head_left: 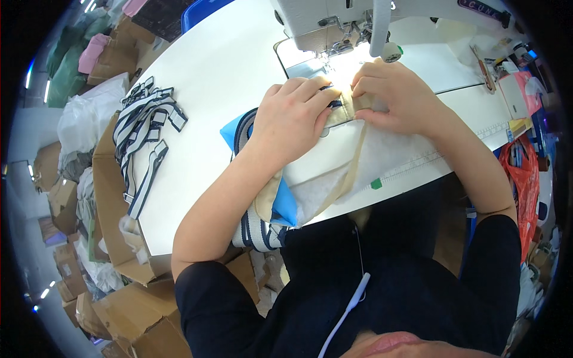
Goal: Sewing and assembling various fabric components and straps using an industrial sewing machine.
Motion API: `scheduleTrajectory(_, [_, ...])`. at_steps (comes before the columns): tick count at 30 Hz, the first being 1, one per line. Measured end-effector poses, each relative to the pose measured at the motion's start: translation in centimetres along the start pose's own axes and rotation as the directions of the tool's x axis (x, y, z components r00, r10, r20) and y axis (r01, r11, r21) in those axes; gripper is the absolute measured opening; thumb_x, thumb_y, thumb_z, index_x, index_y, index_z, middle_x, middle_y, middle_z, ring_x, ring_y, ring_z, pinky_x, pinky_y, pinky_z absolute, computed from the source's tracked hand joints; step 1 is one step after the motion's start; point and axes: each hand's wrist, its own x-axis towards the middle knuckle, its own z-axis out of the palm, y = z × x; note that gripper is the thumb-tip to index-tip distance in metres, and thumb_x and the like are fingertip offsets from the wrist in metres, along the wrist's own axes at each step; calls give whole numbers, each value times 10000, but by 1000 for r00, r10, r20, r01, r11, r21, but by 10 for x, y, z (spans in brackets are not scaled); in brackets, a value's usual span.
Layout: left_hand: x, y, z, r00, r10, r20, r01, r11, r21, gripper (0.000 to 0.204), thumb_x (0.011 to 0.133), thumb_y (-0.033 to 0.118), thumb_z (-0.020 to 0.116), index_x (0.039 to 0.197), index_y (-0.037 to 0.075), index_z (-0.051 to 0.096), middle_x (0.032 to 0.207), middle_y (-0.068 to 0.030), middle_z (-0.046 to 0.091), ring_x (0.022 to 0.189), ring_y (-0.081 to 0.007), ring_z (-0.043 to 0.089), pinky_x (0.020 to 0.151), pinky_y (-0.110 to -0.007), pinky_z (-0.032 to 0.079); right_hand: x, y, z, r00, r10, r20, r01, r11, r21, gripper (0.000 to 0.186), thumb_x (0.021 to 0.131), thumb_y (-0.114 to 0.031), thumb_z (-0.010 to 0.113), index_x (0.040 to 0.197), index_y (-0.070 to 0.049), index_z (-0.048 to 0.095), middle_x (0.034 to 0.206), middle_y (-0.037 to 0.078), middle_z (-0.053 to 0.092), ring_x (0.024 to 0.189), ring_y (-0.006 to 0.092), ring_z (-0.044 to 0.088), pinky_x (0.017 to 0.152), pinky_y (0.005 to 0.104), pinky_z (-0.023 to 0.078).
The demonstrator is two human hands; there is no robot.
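The lit needle area of a white sewing machine [325, 30] is just beyond my hands. Under it lies a fabric piece with a white underside [388, 146], beige edging [352, 173] and a blue part [285, 206]. Its near end hangs over the table edge. My left hand [295, 113] has curled fingers on the beige fabric, gripping it beside a short dark strap end [335, 104]. My right hand [394, 95] pinches the same fabric to the right of the needle. A striped navy and white strap [256, 232] hangs below my left forearm.
A heap of striped straps [143, 119] lies on the white table [203, 77] at left. Cardboard boxes [143, 310] and a white plastic bag [89, 119] stand beyond its left edge. A ruler strip [418, 161], scissors [482, 67] and a red bag [522, 179] are at right.
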Motion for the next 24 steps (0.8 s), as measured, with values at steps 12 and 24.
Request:
scheduleTrajectory(12, [3,-9,6,999,21,-29,-21,1000,-6,206,807,155,654,1008,160,697,1012,-2,675,978,-194,625,820,-355,498,-2,1,1,1000,-26,-12,26,998,-51,260,735,-225,744,924,-108,609,1032,31,605,994,240,575,885,380,437])
scheduleTrajectory(24, [5,-15,7,1000,0,-23,0,1000,31,197,807,156,643,996,154,700,1001,4,674,953,-193,632,817,-348,499,1,5,8,998,-14,-57,12,999,-40,261,747,-224,745,937,-105,611,1036,39,614,1002,251,576,913,382,434])
